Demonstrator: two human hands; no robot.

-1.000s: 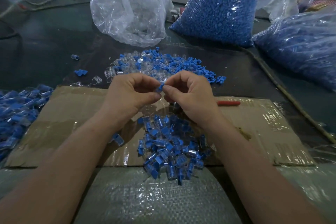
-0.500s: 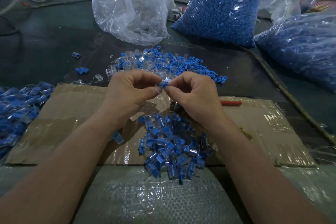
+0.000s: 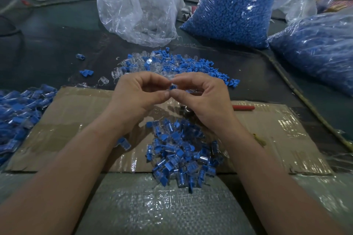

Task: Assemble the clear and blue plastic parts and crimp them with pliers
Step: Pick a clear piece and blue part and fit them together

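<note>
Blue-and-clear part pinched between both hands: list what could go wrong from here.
1. The left hand and right hand pinch the blue-and-clear part by fingertips only; it could slip into the pile of assembled parts below and get lost there.
2. The red-handled pliers lie partly behind the right hand; lowering that hand might knock them.

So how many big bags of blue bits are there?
2. One blue-filled bag stands at the back, right of the clear bag; a second blue-filled bag lies at the right edge, partly cut off. More may be hidden.
</note>
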